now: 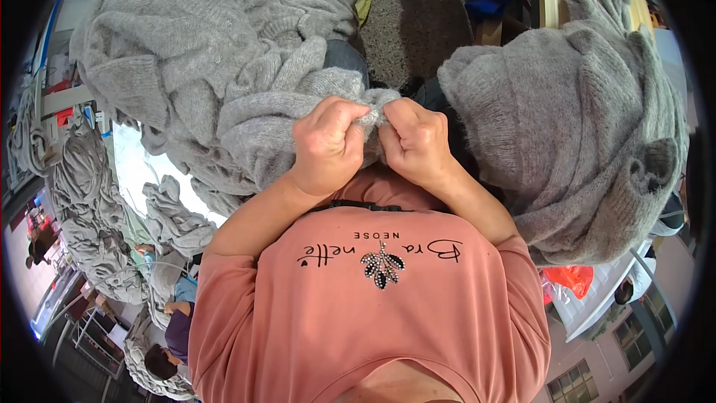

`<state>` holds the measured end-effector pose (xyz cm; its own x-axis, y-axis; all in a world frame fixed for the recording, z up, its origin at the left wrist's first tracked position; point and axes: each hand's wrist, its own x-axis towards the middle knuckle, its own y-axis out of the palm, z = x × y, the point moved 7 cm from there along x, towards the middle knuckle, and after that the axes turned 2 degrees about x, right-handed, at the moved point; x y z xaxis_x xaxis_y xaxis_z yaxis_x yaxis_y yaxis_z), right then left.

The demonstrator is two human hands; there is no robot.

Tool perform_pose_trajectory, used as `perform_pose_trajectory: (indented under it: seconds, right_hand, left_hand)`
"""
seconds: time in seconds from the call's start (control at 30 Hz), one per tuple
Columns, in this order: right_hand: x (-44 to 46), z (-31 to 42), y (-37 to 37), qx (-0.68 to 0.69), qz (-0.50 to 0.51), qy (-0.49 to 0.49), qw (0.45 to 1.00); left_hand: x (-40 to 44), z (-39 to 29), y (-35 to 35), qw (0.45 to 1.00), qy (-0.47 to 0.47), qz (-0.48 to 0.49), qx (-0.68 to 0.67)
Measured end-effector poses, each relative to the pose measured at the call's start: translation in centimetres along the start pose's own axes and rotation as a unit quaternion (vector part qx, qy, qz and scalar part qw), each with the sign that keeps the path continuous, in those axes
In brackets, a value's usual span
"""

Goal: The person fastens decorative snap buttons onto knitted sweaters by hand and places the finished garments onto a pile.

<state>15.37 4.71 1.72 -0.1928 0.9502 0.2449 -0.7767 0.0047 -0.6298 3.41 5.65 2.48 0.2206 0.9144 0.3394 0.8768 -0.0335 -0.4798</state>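
Note:
A grey fuzzy knit sweater (265, 123) lies bunched in front of my chest, and both my hands grip its edge. My left hand (328, 142) is closed on the knit, thumb pressed against the curled fingers. Close beside it, my right hand (414, 138) pinches the same fabric in a fist. A short stretch of knit (379, 101) shows between the two hands. The fingertips are mostly hidden under the knuckles.
More grey knitwear (186, 22) is heaped at the upper left. Another grey knit pile (567, 119) stands at my right. Further left are more knit heaps (89, 194) and a person (175, 336). A red plastic bag (570, 280) is at the lower right. Speckled floor (418, 15) shows ahead.

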Motion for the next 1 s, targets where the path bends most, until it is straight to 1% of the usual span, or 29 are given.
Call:
perform_pose_trajectory:
  seconds: [0.1, 0.2, 0.3, 0.4, 0.43, 0.47, 0.53, 0.57, 0.63, 0.7, 0.77, 0.8, 0.83, 0.87, 0.9, 0.93, 1.0]
  right_hand:
    - [0.3, -0.4, 0.2, 0.006, -0.014, -0.003, 1.000]
    - [0.4, -1.0, 0.5, 0.002, -0.035, -0.005, 0.999]
    - [0.4, -1.6, 0.3, -0.003, -0.046, -0.007, 0.999]
    - [0.3, -2.7, -1.8, 0.157, -0.110, 0.107, 0.976]
    - [-0.3, -4.2, -1.9, 0.262, -0.125, 0.173, 0.941]
    - [-0.2, -4.9, -2.5, 0.242, -0.131, 0.197, 0.941]
    - [-0.8, -7.2, -2.0, 0.147, -0.030, 0.230, 0.962]
    - [-0.9, -6.9, -1.9, 0.101, 0.000, 0.198, 0.975]
    - [-0.7, -6.0, -1.1, 0.010, 0.060, 0.127, 0.990]
    - [1.0, -2.2, -1.5, 0.025, 0.068, 0.011, 0.997]
    - [1.5, -0.1, -0.8, 0.065, 0.083, -0.060, 0.993]
    - [1.6, -0.2, 0.0, 0.099, 0.098, -0.074, 0.987]
    - [1.4, -1.7, 1.8, 0.218, 0.148, 0.018, 0.965]
    - [0.5, -3.1, 3.1, 0.332, 0.172, 0.165, 0.913]
    - [0.3, -3.3, 3.2, 0.371, 0.162, 0.205, 0.891]
    - [0.0, -3.5, 3.5, 0.410, 0.152, 0.245, 0.865]
    - [-0.1, -3.0, 3.7, 0.282, 0.128, 0.156, 0.938]
  left_hand:
    - [-0.5, -0.7, 0.3, 0.997, 0.053, -0.040, 0.030]
    - [-0.8, -0.7, 0.9, 0.995, 0.075, -0.025, 0.057]
    - [-0.4, 1.2, 1.5, 0.998, -0.065, 0.017, 0.003]
    - [0.2, 0.9, 1.1, 0.999, -0.028, -0.016, -0.013]
    - [-0.7, 2.1, 1.4, 0.998, -0.040, 0.040, 0.011]
    - [-1.1, 3.2, 1.0, 0.995, -0.079, 0.053, -0.009]
    - [-1.7, 4.6, 0.3, 0.984, -0.153, 0.082, -0.048]
    - [-2.3, 5.7, 0.2, 0.959, -0.250, 0.100, -0.093]
    - [-1.7, 5.1, 0.0, 0.944, -0.274, 0.121, -0.141]
    - [-1.6, 4.7, 0.4, 0.925, -0.293, 0.140, -0.198]
    - [-1.5, 4.1, 1.6, 0.900, -0.304, 0.157, -0.269]
    - [-1.4, 4.0, 1.8, 0.896, -0.305, 0.149, -0.287]
    - [-1.3, 4.0, 2.1, 0.891, -0.307, 0.140, -0.304]
    - [-1.3, 4.1, 2.2, 0.886, -0.310, 0.130, -0.320]
    - [-1.6, 4.6, 2.1, 0.885, -0.306, 0.119, -0.329]
    - [-1.6, 4.7, 1.8, 0.906, -0.289, 0.127, -0.282]
    - [-1.9, 4.5, 1.2, 0.938, -0.256, 0.143, -0.184]
